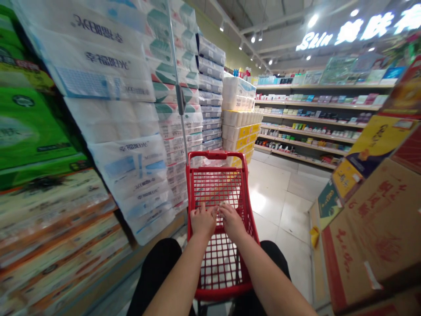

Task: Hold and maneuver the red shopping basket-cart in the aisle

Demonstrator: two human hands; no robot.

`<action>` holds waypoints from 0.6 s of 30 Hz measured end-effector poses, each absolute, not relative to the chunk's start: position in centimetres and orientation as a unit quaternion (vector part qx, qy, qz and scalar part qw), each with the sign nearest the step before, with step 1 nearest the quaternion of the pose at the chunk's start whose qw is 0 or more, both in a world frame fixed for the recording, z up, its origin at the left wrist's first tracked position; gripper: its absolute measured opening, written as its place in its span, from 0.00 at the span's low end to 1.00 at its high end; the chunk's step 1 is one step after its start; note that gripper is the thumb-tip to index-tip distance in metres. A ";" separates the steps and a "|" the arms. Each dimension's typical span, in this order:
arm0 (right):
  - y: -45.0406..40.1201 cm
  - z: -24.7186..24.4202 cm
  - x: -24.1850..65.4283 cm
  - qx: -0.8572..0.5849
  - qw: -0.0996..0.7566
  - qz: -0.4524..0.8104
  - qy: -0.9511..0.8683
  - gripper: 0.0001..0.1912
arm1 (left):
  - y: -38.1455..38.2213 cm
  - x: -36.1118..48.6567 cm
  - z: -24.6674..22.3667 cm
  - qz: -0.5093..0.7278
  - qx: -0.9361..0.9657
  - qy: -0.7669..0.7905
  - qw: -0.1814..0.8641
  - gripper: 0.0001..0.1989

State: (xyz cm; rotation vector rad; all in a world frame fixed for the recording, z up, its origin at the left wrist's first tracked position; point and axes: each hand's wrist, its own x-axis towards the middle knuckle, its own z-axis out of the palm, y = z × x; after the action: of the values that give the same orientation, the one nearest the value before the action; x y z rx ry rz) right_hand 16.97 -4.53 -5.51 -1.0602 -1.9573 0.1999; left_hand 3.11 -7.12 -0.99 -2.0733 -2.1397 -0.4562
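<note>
A red plastic shopping cart [246,188] with mesh sides stands right in front of me, its handle bar at the far end. My left hand [204,221] and my right hand [230,220] are close together over the middle of its mesh, backs up. The fingers of both hands are bent, and their tips nearly meet. Whether they grip the mesh or pinch something small is hidden. Through the grid below my wrists, pale floor shows.
Packs of toilet paper [131,158] and tissue are stacked high on the left, with a metal pole [177,70] in front. On the right stand cardboard boxes [378,224]. Tiled floor [272,180] leads to shelves [309,104] of small goods under a lit sign.
</note>
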 end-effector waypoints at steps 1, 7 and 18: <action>-4.6 -5.5 16.9 -0.407 0.437 0.086 -0.798 0.21 | -7.1 3.1 -1.0 -0.151 -0.687 -0.708 0.065 0.28; -4.9 -4.8 16.7 -0.474 0.479 0.053 -0.736 0.20 | -7.1 3.1 -1.0 -0.149 -0.688 -0.707 0.072 0.29; -5.1 -4.7 16.9 -0.496 0.468 0.042 -0.731 0.17 | -7.2 3.1 -0.8 -0.143 -0.688 -0.707 0.076 0.28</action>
State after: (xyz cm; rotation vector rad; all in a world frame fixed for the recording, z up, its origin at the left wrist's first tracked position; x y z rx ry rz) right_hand 16.86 -5.12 -4.67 -1.2158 -1.7921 0.1042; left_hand 3.14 -7.24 -0.82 -2.0641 -2.1192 -0.4302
